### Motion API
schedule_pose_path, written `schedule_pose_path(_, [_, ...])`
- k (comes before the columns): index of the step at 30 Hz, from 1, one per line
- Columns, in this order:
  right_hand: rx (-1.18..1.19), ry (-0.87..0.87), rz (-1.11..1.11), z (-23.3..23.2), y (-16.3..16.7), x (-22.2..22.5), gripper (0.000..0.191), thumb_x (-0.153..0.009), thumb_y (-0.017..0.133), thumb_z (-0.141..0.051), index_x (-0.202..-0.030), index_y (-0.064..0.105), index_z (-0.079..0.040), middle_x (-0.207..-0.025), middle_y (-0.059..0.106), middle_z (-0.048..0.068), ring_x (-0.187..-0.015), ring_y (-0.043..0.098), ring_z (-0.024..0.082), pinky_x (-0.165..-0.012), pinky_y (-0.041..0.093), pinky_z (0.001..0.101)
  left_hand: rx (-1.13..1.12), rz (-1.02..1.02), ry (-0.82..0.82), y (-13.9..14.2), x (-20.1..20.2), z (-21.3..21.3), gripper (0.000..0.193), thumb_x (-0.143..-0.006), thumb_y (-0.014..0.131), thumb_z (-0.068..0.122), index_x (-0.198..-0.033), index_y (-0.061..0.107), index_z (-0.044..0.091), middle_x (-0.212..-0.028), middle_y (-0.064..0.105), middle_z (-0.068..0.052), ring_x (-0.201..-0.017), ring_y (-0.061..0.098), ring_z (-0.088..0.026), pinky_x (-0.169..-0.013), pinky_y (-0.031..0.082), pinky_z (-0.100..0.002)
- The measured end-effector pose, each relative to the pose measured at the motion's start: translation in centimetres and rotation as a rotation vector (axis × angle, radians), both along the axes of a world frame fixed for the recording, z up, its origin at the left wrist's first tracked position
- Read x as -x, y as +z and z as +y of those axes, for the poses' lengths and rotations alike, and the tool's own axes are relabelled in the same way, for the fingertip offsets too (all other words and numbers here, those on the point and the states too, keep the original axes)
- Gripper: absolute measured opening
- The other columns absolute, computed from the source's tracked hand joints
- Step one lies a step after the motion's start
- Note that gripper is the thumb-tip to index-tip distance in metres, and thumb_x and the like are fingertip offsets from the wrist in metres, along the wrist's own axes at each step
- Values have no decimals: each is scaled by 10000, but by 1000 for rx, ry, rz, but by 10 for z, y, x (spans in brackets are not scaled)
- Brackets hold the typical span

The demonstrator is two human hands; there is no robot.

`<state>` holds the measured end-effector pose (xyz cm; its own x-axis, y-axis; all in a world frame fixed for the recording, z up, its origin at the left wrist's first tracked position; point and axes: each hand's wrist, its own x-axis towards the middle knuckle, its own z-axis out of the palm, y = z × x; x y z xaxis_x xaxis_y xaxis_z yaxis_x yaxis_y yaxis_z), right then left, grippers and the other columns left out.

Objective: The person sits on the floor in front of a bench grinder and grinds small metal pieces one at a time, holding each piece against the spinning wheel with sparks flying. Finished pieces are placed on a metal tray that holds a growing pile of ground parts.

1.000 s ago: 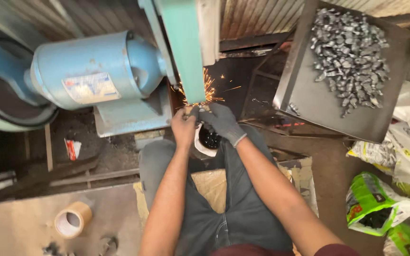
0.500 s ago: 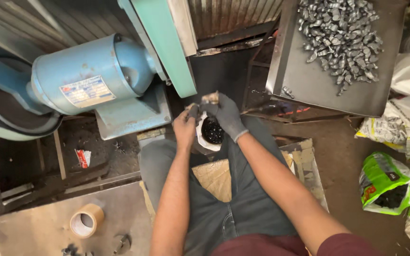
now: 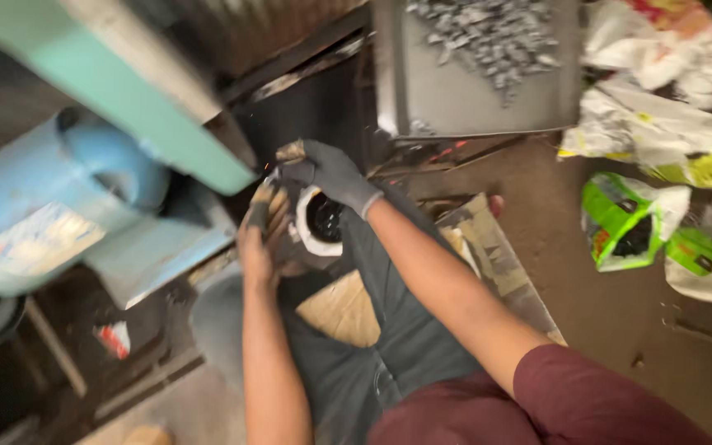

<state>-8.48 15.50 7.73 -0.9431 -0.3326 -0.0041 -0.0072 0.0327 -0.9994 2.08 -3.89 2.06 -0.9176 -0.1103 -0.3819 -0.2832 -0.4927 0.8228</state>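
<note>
My right hand point(image 3: 335, 175) wears a grey glove and pinches a small tan metal piece point(image 3: 292, 151) just right of the green grinder arm point(image 3: 146, 103). My left hand point(image 3: 259, 235) is bare and grimy. It sits lower left of the glove, fingers against the rim of a white container point(image 3: 305, 239) with dark contents that rests between my knees. Motion blur hides what the left fingers hold, if anything.
A blue motor housing point(image 3: 51, 206) fills the left side. Behind the hands a grey metal tray point(image 3: 455, 103) carries a heap of several small metal pieces point(image 3: 488, 33). Green bags point(image 3: 628, 222) and white bags point(image 3: 653, 124) lie at the right. Cardboard point(image 3: 344, 309) lies on my lap.
Sparks flew at the grinder a second ago and have stopped. Both hands have drawn back from the green arm, and the view has swung right and blurred.
</note>
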Motion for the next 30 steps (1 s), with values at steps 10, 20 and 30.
schedule_pose_path(10, [-1027, -305, 278, 179, -25, 56, 342, -799, 731, -195, -1104, 716, -42, -1019, 699, 207, -981, 650, 387, -871, 516, 471, 773, -132, -401, 4, 15, 28, 483, -853, 654, 142, -1315, 633, 2, -955, 747, -193, -845, 699, -218, -781, 532, -325])
schedule_pose_path(20, [194, -92, 102, 91, -2, -16, 254, -979, 685, 59, -1229, 650, 87, -1198, 559, 63, -1237, 575, 133, -1170, 431, 312, 268, 17, -244, 17, 5, 50, 491, -866, 515, -68, -1338, 616, 26, -1224, 723, -96, -1030, 679, -196, -745, 460, -273])
schedule_pose_path(30, [-31, 219, -44, 25, 10, -93, 440, -921, 684, -108, -1340, 596, -7, -1180, 720, 83, -1094, 662, 151, -951, 551, 329, 4, 95, 90, 81, -34, 46, 496, -822, 701, -59, -1285, 557, 42, -1184, 708, -94, -1081, 708, -208, -964, 579, -341])
